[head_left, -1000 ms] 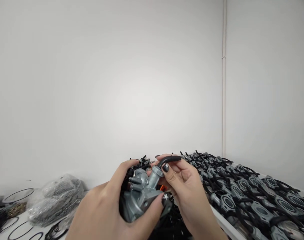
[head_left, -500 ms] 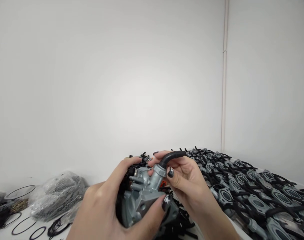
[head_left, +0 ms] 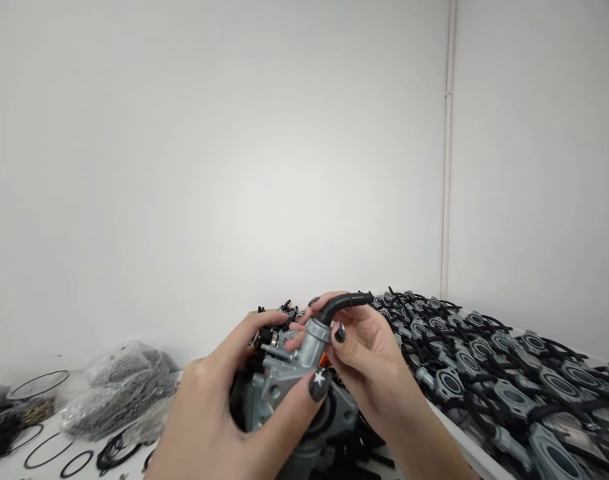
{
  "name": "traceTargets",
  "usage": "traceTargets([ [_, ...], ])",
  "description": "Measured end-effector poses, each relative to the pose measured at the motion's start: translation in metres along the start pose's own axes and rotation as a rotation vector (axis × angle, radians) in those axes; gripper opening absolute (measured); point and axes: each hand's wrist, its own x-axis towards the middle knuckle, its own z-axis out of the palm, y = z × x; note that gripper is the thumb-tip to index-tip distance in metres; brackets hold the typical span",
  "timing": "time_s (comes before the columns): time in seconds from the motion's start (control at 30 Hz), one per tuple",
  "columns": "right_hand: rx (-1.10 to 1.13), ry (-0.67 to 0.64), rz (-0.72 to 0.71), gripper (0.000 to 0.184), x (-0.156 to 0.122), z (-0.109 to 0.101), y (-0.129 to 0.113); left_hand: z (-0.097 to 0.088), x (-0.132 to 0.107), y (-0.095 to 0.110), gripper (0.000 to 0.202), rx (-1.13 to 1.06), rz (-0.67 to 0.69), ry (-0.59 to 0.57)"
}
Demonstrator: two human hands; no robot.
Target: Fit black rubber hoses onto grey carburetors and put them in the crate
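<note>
A grey metal carburetor (head_left: 284, 387) is held up in front of me. My left hand (head_left: 219, 413) wraps round its body, thumb across the front. My right hand (head_left: 369, 363) pinches the carburetor's cylindrical top, where a bent black rubber cap (head_left: 341, 303) points right. Both hands have dark painted nails. The carburetor's underside is hidden behind my left hand.
A large tray (head_left: 459, 447) at the right holds several rows of grey carburetors (head_left: 509, 393) with black hoses. At the left lie a clear bag of small parts (head_left: 117, 387) and black rubber rings (head_left: 44, 450) on the white table. White walls stand close behind.
Both hands have lifted the carburetor slightly and tilted it more upright. My left thumb has slid up across its front. The rubber cap sits higher.
</note>
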Motion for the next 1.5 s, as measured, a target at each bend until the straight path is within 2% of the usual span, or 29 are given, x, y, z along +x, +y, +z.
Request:
traceTargets([
  [0.17, 0.028, 0.059, 0.011, 0.017, 0.001, -0.002, 0.001, 0.000, 0.004, -0.006, 0.051, -0.046, 0.056, -0.063],
  [0.3, 0.048, 0.020, 0.021, 0.017, 0.001, -0.002, 0.000, 0.001, 0.002, -0.004, 0.062, -0.095, -0.057, -0.026],
  [0.4, 0.077, 0.004, 0.038, 0.017, 0.000, 0.001, -0.001, 0.003, 0.001, -0.006, 0.064, -0.229, -0.133, -0.033],
  [0.57, 0.095, 0.032, 0.062, 0.014, -0.003, 0.008, -0.004, 0.009, 0.006, -0.015, 0.052, -0.313, -0.032, -0.009],
  [0.77, 0.134, 0.052, 0.070, 0.019, -0.003, 0.008, -0.003, 0.012, 0.012, -0.003, 0.053, -0.468, -0.066, -0.189],
  [0.87, 0.144, 0.052, 0.082, 0.020, -0.002, 0.006, -0.002, 0.013, 0.013, 0.001, 0.053, -0.540, -0.063, -0.216],
  [1.27, 0.178, 0.095, 0.126, 0.026, -0.003, 0.008, -0.001, 0.014, 0.012, -0.001, 0.056, -0.509, -0.060, -0.225],
  [1.5, 0.187, 0.110, 0.133, 0.019, -0.003, 0.009, -0.002, 0.016, 0.015, -0.002, 0.054, -0.432, -0.041, -0.190],
])
